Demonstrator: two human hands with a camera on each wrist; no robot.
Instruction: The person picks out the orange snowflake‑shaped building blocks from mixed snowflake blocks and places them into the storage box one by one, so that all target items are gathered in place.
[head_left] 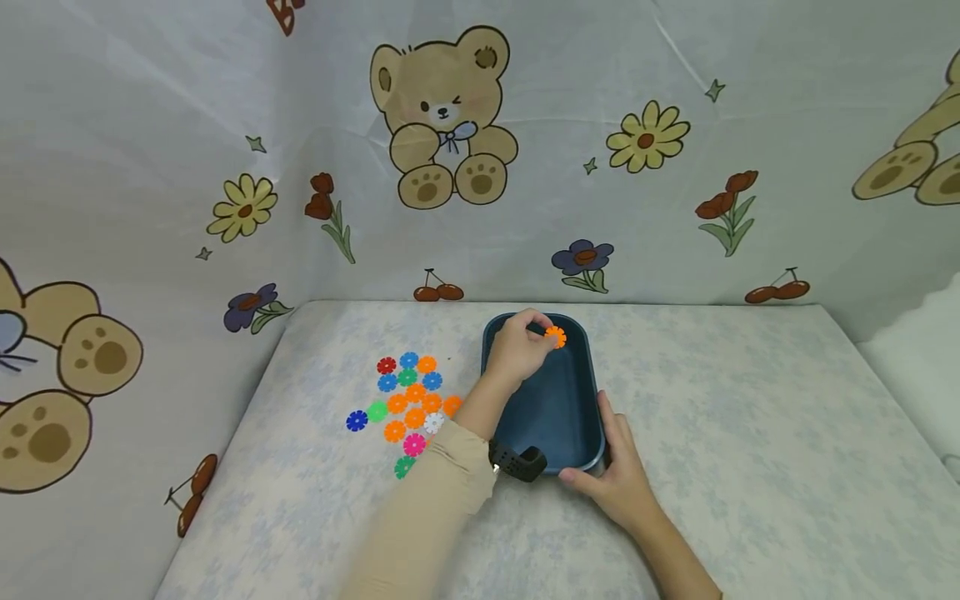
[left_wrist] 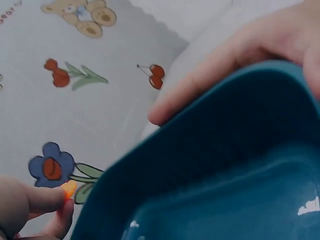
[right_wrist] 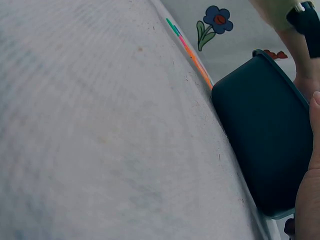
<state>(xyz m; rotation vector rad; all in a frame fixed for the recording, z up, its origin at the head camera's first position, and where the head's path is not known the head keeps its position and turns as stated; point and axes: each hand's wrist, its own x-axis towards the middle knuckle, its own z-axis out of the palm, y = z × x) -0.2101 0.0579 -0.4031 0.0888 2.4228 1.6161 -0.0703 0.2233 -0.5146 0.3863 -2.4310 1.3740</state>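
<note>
Pinching orange disc [head_left: 556, 337]: left hand [head_left: 516, 350] over far end of tray [head_left: 551, 408] | tray's long axis: near-to-far | right hand [head_left: 621, 482]: spread against near right corner

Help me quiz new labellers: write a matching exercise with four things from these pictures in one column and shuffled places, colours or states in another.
1. left hand
2. right hand
3. tray
4. loose discs

A. touches the tray's near right corner
B. on the table, left of the tray
C. pinches an orange disc
D. plain dark blue

Pairs: 1-C, 2-A, 3-D, 4-B
</note>
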